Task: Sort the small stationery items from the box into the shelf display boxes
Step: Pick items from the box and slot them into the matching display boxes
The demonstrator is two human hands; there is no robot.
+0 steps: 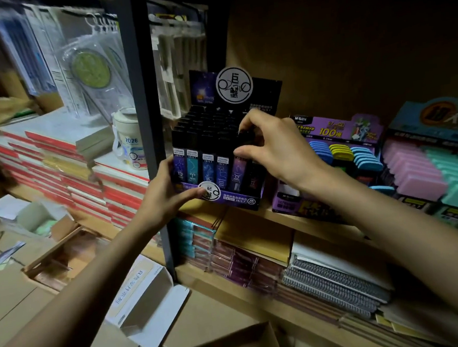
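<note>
Between thumb and fingertips, the right hand pinches a small dark case over the right-hand rows of the display box. Leftward and lower, the left hand grips the box's front corner. The case wants keeping upright and lowering straight.

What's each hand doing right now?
Left hand: grips the purple-and-black cardboard display box at its front left corner.
Right hand: pinches a small black plastic case at the box's right side.
</note>
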